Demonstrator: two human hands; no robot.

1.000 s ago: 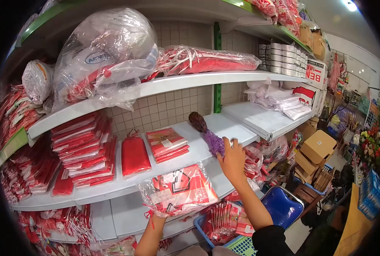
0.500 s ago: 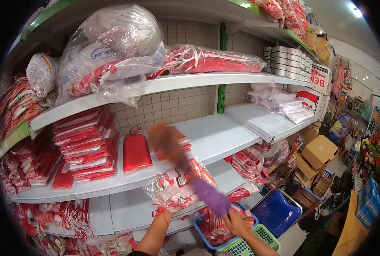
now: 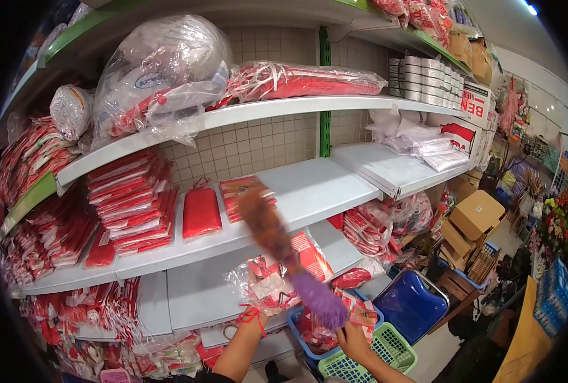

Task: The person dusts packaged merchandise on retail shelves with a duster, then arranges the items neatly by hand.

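My right hand (image 3: 353, 333) is closed on the purple end of a duster (image 3: 319, 297), whose blurred brown head points up-left over the middle shelf. Below that shelf's front edge, my left hand (image 3: 258, 311) holds a clear plastic bag of red and white items (image 3: 271, 281); its fingers are mostly hidden by the bag. A red string circles the left wrist. Near the duster's brown head lies a flat red packet (image 3: 233, 191), with a plain red packet (image 3: 201, 212) to its left on the shelf.
Stacked red packets (image 3: 130, 207) stand on the middle shelf (image 3: 316, 195) at left. Large plastic bags and silver rolls (image 3: 424, 80) sit above. Lower right are a blue basket (image 3: 310, 364), a green basket (image 3: 395, 351), a blue chair seat (image 3: 411, 306) and cardboard boxes (image 3: 478, 214).
The duster has shifted slightly right and down, showing more of the flat packet. The left hand and bag have moved a little right. The camera view has shifted slightly.
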